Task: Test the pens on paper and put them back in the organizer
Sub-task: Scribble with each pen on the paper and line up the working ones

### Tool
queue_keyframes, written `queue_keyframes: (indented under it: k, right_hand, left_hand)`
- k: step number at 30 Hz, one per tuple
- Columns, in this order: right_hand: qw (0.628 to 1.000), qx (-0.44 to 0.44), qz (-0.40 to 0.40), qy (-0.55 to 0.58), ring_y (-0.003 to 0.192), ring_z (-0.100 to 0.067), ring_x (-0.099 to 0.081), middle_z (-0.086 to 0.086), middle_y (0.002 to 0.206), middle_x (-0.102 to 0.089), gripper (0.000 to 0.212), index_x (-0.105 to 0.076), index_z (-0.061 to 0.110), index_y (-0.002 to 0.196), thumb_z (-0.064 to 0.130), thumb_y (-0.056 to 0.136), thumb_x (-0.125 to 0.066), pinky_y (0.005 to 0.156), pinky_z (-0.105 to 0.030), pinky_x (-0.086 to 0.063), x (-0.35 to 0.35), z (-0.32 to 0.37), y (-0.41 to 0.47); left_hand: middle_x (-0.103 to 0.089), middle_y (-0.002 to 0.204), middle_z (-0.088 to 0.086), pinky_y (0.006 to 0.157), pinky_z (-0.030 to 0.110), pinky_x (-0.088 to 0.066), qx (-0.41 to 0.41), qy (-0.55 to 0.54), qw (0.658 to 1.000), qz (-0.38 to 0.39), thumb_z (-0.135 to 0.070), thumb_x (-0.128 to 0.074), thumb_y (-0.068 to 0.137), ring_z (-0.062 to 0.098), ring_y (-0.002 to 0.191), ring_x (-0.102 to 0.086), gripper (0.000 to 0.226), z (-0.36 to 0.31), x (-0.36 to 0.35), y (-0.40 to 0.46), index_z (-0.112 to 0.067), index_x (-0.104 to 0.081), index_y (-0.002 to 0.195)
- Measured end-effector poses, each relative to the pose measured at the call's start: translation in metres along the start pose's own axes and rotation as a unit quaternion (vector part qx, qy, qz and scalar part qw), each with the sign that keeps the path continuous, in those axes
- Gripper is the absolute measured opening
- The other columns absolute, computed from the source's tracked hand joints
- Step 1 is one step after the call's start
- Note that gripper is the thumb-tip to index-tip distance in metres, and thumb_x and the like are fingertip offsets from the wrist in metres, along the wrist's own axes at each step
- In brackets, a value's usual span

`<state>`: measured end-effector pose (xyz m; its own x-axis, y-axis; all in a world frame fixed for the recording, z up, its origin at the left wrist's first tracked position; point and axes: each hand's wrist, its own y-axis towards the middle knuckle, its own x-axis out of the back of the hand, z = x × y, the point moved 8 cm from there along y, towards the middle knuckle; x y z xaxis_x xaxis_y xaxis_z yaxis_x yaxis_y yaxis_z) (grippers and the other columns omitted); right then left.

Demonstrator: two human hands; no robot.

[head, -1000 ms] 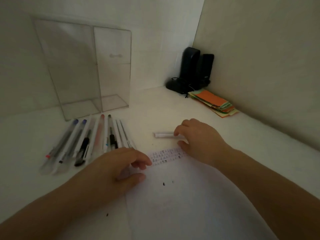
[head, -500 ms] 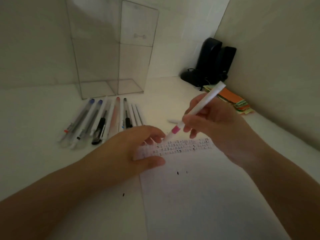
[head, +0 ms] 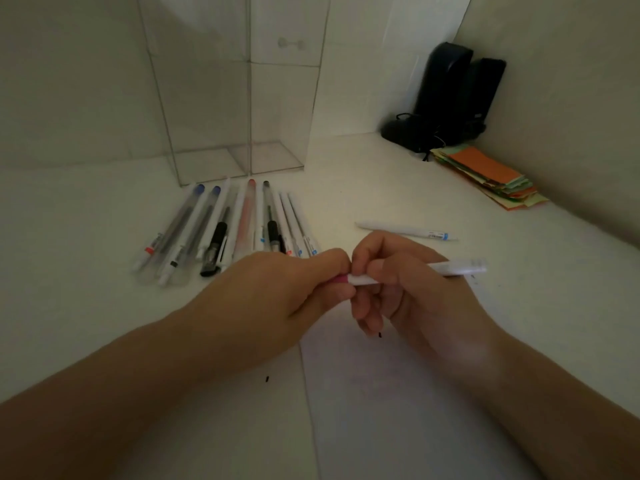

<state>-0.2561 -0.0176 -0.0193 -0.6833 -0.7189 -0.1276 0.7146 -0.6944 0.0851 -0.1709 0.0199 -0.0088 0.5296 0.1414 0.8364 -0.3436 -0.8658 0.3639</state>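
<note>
Two hands, left hand (head: 277,289) and right hand (head: 412,289), pinching one pink-tipped white pen (head: 457,266)

Dim, grainy; soft blur, wide-angle edge bending; light source unclear.

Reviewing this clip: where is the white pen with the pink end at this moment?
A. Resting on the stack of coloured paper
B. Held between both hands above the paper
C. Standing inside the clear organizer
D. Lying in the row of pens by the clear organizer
B: the left hand pinches the pink end of the white pen while the right hand grips its barrel, over the paper.
</note>
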Motion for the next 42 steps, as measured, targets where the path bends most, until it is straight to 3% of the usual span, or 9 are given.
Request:
queue_keyframes:
  k: [5, 9, 15, 23, 26, 28, 34, 39, 42]
  right_hand:
    - [1.000, 0.008, -0.022, 0.020, 0.047, -0.016, -0.052, -0.008, 0.054, -0.060, 0.027, -0.066, 0.010, 0.066, 0.012, 0.077, -0.041, 0.044, -0.024, -0.043, 0.007, 0.001, 0.001]
    - [0.983, -0.022, -0.149, -0.103, 0.036, -0.011, -0.035, 0.001, 0.042, -0.050, 0.033, -0.055, 0.011, 0.058, 0.032, 0.083, -0.061, 0.038, -0.017, -0.030, 0.021, -0.003, 0.000]
    - [0.955, -0.065, -0.132, -0.257, 0.040, -0.008, -0.039, 0.006, 0.045, -0.051, 0.021, -0.048, 0.014, 0.061, 0.008, 0.075, -0.063, 0.037, -0.021, -0.032, 0.014, -0.009, 0.005]
    - [0.938, 0.017, -0.147, -0.312, 0.047, -0.020, -0.040, -0.028, 0.056, -0.050, 0.026, -0.041, -0.002, 0.062, 0.001, 0.080, -0.060, 0.041, -0.027, -0.029, 0.008, -0.007, 0.007]
    - [0.940, 0.015, -0.142, -0.309, 0.045, -0.015, -0.048, -0.019, 0.053, -0.057, 0.024, -0.046, 0.001, 0.062, 0.004, 0.080, -0.062, 0.042, -0.025, -0.035, 0.009, -0.009, 0.008]
    - [0.941, 0.014, -0.132, -0.313, 0.044, -0.010, -0.049, -0.013, 0.052, -0.058, 0.024, -0.047, 0.002, 0.062, 0.005, 0.080, -0.062, 0.042, -0.023, -0.037, 0.006, -0.010, 0.008]
    - [0.934, 0.029, -0.135, -0.331, 0.046, -0.022, -0.042, -0.028, 0.057, -0.051, 0.027, -0.043, 0.001, 0.062, 0.012, 0.076, -0.063, 0.042, -0.029, -0.030, 0.005, -0.008, 0.008]
    - [0.935, 0.020, -0.122, -0.332, 0.046, -0.023, -0.042, -0.029, 0.058, -0.052, 0.027, -0.044, -0.004, 0.065, 0.006, 0.078, -0.065, 0.042, -0.030, -0.031, 0.005, -0.009, 0.008]
    - [0.933, 0.030, -0.120, -0.338, 0.046, -0.021, -0.040, -0.026, 0.057, -0.050, 0.026, -0.044, -0.002, 0.063, 0.011, 0.074, -0.063, 0.039, -0.026, -0.029, 0.004, -0.007, 0.008]
  left_hand:
    - [-0.055, 0.057, -0.019, 0.050, 0.012, -0.038, 0.102, -0.087, 0.990, 0.031, -0.075, -0.036, 0.069, -0.003, 0.055, -0.051, 0.037, 0.015, 0.004, 0.004, -0.041, -0.040, 0.083]
    - [-0.051, 0.061, -0.032, 0.048, 0.011, -0.034, 0.176, -0.040, 0.980, 0.087, -0.073, -0.047, 0.045, -0.015, 0.057, -0.047, 0.052, 0.043, 0.011, -0.005, -0.041, -0.043, 0.085]
    - [-0.050, 0.055, -0.029, 0.053, 0.019, -0.030, 0.164, 0.042, 0.971, 0.167, -0.084, -0.037, 0.033, -0.021, 0.063, -0.044, 0.057, 0.045, -0.002, -0.010, -0.054, -0.040, 0.081]
    - [-0.049, 0.053, -0.018, 0.052, 0.018, -0.027, 0.160, 0.062, 0.970, 0.172, -0.083, -0.035, 0.036, -0.011, 0.056, -0.044, 0.063, 0.043, -0.004, -0.009, -0.052, -0.040, 0.091]
    - [-0.050, 0.057, -0.034, 0.052, 0.019, -0.027, 0.155, 0.057, 0.970, 0.177, -0.084, -0.037, 0.038, -0.017, 0.061, -0.043, 0.062, 0.044, -0.005, -0.009, -0.052, -0.040, 0.091]
    - [-0.049, 0.053, -0.017, 0.052, 0.018, -0.027, 0.159, 0.068, 0.970, 0.172, -0.081, -0.047, 0.046, -0.011, 0.057, -0.044, 0.055, 0.043, -0.004, -0.008, -0.051, -0.040, 0.092]
    - [-0.043, 0.062, -0.046, 0.052, 0.020, -0.027, 0.150, 0.057, 0.972, 0.169, -0.078, -0.052, 0.049, -0.025, 0.066, -0.039, 0.052, 0.042, -0.004, -0.008, -0.050, -0.041, 0.092]
    - [-0.050, 0.055, -0.029, 0.052, 0.020, -0.028, 0.147, 0.047, 0.976, 0.157, -0.077, -0.053, 0.048, -0.023, 0.065, -0.041, 0.051, 0.043, -0.003, -0.008, -0.051, -0.042, 0.090]
    - [-0.046, 0.062, -0.042, 0.052, 0.020, -0.027, 0.137, 0.052, 0.976, 0.158, -0.078, -0.052, 0.049, -0.024, 0.066, -0.040, 0.050, 0.041, -0.003, -0.009, -0.051, -0.040, 0.090]
